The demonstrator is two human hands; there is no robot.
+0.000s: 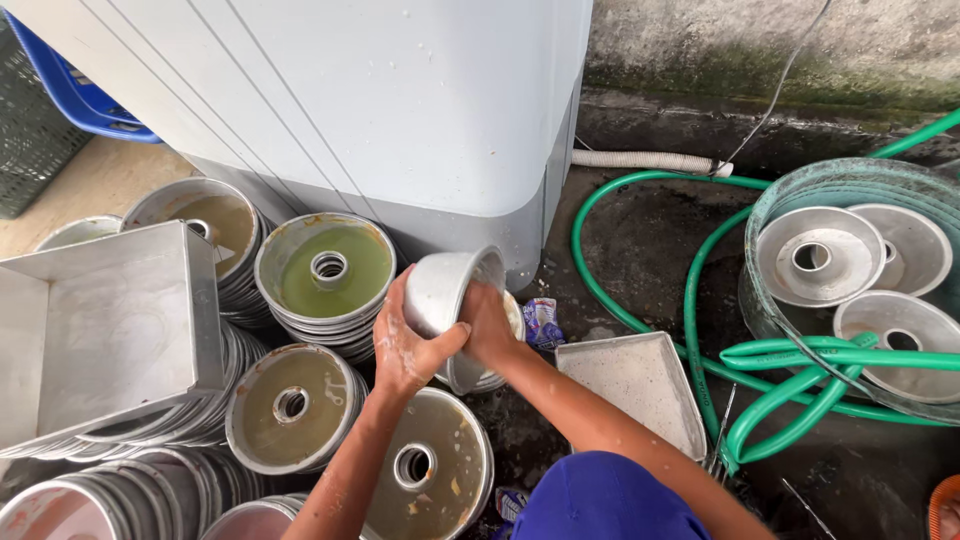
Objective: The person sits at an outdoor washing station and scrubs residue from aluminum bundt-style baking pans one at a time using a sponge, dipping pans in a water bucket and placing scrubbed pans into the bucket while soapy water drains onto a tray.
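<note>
My left hand (405,345) grips the outside of a round metal ring-shaped baking mould (440,285), tipped on its side at the centre of the view. My right hand (487,325) presses against the mould's open side, fingers partly hidden inside it; whether it holds something there is hidden. Both hands are wet and soapy. Just under them sits a short stack of similar moulds (470,372).
Stacks of dirty ring moulds (325,272) crowd the floor at left, beside a square metal tray (110,320). A grey-white appliance (400,110) stands behind. At right lie a flat square tray (640,385), a coiled green hose (700,330) and a basin (800,185) holding washed moulds.
</note>
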